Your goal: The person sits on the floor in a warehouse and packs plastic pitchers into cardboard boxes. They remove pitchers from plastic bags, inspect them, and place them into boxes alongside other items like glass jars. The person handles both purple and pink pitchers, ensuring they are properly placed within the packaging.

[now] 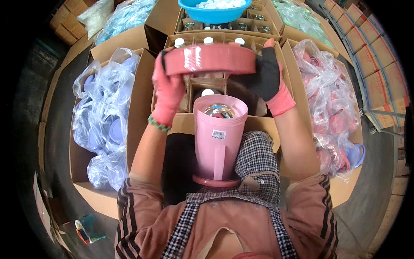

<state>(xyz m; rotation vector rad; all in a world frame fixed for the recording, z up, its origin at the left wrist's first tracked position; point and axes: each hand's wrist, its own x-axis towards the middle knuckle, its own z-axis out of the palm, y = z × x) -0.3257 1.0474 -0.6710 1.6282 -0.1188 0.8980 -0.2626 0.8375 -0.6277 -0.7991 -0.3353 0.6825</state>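
Observation:
Both my hands wear pink gloves with dark palms. Between them, level above the open carton, they hold a wide, shiny pinkish-red round piece, like a thick ring or lid; its exact kind is unclear. My left hand grips its left end, and my right hand, somewhat blurred, is closed at its right end. Below, at my lap, stands a pink plastic jug with a handle and a white label, its top open. Inside it shows a silvery mirrored liner. A darker pink base lies under the jug.
Dividers split the carton ahead, with several white-capped items inside. Beyond it, a blue basin holds white pieces. Cartons with bagged purple parts and bagged pink-red parts flank me. Stacked boxes stand at the right.

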